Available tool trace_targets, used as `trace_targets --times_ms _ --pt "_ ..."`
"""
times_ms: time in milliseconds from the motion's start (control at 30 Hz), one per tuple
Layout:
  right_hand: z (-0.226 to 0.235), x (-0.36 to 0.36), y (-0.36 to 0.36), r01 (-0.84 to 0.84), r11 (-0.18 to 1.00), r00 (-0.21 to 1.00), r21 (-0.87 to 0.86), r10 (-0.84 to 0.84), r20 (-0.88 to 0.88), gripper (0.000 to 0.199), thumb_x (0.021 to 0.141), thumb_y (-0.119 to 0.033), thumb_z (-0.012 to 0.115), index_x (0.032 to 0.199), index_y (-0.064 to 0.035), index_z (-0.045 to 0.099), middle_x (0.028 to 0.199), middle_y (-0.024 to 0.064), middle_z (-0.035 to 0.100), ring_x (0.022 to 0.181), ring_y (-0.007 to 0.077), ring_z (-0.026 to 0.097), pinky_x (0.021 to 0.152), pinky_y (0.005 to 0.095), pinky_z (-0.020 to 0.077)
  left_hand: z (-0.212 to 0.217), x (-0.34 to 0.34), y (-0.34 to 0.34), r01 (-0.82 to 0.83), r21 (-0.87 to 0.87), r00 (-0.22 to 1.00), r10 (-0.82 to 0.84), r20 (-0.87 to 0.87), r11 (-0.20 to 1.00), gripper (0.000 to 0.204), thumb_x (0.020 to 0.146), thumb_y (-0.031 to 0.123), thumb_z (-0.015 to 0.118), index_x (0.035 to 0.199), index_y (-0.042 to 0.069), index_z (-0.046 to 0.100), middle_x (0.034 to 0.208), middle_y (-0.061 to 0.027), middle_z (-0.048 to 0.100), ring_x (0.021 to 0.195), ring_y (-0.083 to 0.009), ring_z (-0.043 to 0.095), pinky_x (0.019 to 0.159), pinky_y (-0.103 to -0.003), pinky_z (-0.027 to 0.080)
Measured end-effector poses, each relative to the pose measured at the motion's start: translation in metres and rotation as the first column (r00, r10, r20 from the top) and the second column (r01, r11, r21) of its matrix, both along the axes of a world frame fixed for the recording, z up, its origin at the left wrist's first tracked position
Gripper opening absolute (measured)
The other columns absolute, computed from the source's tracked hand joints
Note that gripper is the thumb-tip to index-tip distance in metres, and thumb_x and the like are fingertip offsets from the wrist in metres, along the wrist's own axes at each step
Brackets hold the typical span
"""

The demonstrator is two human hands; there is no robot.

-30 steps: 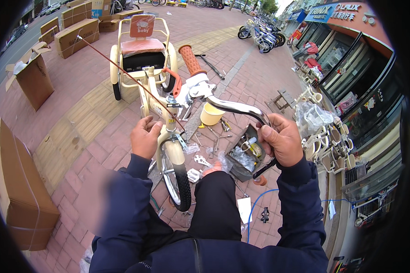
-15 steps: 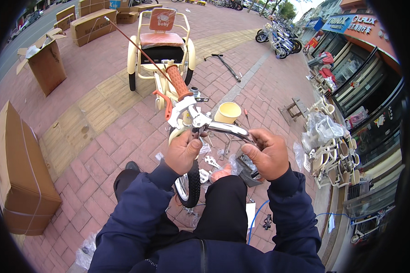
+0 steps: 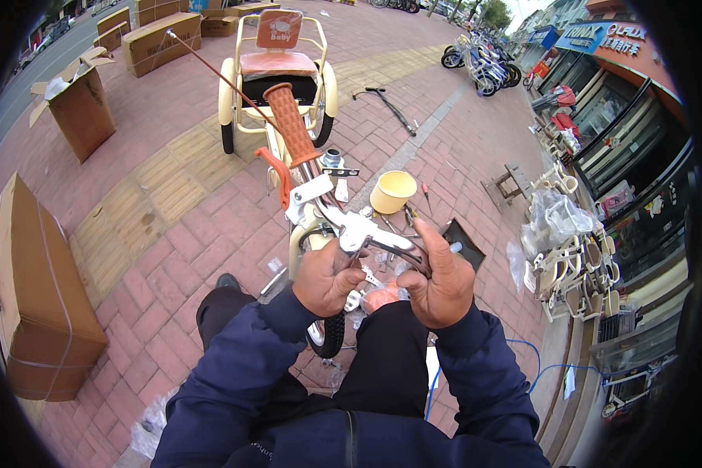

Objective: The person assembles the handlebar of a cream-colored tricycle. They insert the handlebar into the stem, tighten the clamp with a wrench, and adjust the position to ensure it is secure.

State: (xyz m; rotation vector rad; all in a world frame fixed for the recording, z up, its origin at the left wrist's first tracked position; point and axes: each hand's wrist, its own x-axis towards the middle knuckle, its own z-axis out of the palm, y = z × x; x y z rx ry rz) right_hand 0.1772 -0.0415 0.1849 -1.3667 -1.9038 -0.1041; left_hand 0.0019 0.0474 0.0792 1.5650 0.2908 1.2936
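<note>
A chrome handlebar [image 3: 402, 246] with a white clamp in its middle belongs to a cream child's tricycle. My left hand [image 3: 327, 274] is closed at the handlebar just below the clamp; its fingertips are partly hidden. Around the bar's right end, my right hand [image 3: 443, 282] grips with thumb and raised forefinger. On the far side of the bar sit an orange ribbed grip [image 3: 290, 125] and an orange brake lever [image 3: 274, 173]. Below my hands shows the front wheel [image 3: 329, 335]. Behind stands the tricycle's cream rear seat [image 3: 277, 64].
A yellow bucket [image 3: 393, 192], a black tray [image 3: 466, 248] and a screwdriver [image 3: 426, 192] lie ahead on the paving. A floor pump [image 3: 394, 111] lies farther off. Cardboard boxes [image 3: 47, 288] stand left; a wooden stool [image 3: 508, 186] and wrapped cream parts [image 3: 569, 257] are right.
The handlebar has turned and its clamp has come nearer to me. Both hands have shifted with it, the right one inward and down. More of the black tray shows.
</note>
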Motion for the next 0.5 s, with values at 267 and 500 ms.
trace_targets --times_ms 267,500 --pt "-0.018 -0.004 -0.04 -0.179 0.964 0.857 -0.196 0.055 -0.512 0.066 0.087 -0.022 0.082 0.138 0.0036 0.049 0.103 0.0162 0.072 0.091 0.018 0.072 0.079 0.029 0.0562 0.029 -0.003 -0.029 0.209 0.018 0.978 -0.209 -0.018 0.978 0.06 0.101 0.051 0.056 0.119 -0.006 0.059 0.076 -0.0066 0.066 0.068 -0.014 0.063 0.062 -0.03 0.05" --pt "-0.048 0.022 -0.083 -0.094 0.985 0.762 -0.143 -0.021 -0.648 0.044 0.084 -0.04 0.084 0.088 -0.0028 0.061 0.068 -0.0015 0.058 0.06 0.0084 0.052 0.056 0.0262 0.0415 0.073 -0.004 -0.057 0.244 0.074 0.936 -0.215 -0.279 0.967 0.043 0.098 0.041 0.067 0.082 0.003 0.054 0.068 -0.0126 0.056 0.063 -0.0245 0.057 0.059 -0.038 0.045"
